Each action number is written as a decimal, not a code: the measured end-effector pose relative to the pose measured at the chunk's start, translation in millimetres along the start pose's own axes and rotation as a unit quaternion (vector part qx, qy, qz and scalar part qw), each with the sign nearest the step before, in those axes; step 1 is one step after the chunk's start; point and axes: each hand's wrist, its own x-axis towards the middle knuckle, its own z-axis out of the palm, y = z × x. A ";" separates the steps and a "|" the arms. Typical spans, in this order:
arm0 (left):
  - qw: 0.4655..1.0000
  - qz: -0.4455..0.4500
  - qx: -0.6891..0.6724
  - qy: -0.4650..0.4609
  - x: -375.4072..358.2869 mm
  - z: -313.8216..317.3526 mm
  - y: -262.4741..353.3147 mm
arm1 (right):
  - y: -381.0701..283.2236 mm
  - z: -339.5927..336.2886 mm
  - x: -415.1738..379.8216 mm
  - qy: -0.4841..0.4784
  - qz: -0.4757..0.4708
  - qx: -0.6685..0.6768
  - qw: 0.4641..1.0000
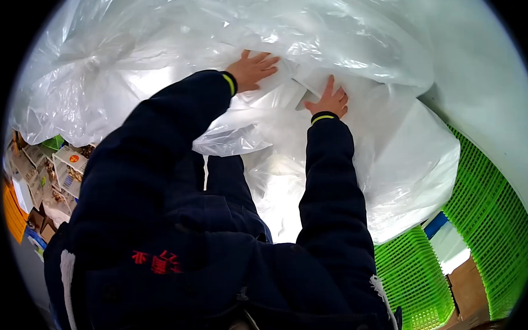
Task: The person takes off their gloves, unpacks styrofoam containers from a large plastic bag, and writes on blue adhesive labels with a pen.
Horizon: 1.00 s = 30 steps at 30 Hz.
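Note:
A large clear plastic bag [341, 34] spreads out in front of me, its mouth loose and crumpled. Flat white pieces [282, 95], perhaps foam or card, lie inside it; their exact kind is hard to make out. My left hand [252, 70] reaches in from the left, fingers spread and laid on the white pieces. To its right, my right hand [330, 100] rests with fingers apart near the corner of a white piece. Neither hand is closed around anything. Thin film hides part of the bag's contents.
Green plastic baskets [416, 282] stand at the lower right, with a taller green mesh basket [492, 215] along the white wall [475, 58]. At the left lie printed white cartons [69, 166] and an orange item [14, 214].

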 end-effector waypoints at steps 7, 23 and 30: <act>0.964 -0.143 0.223 -0.026 -72.0 -12.8 -4.2 | 56.6 51.2 58.3 0.034 -0.085 0.204 0.975; 0.961 -0.156 0.192 -0.124 -8.1 2.1 30.0 | 102.6 -51.5 76.0 0.267 -0.140 0.179 0.937; 0.923 -0.068 -0.284 0.252 40.7 3.0 88.2 | 53.4 -38.1 37.7 0.212 -0.154 0.264 0.928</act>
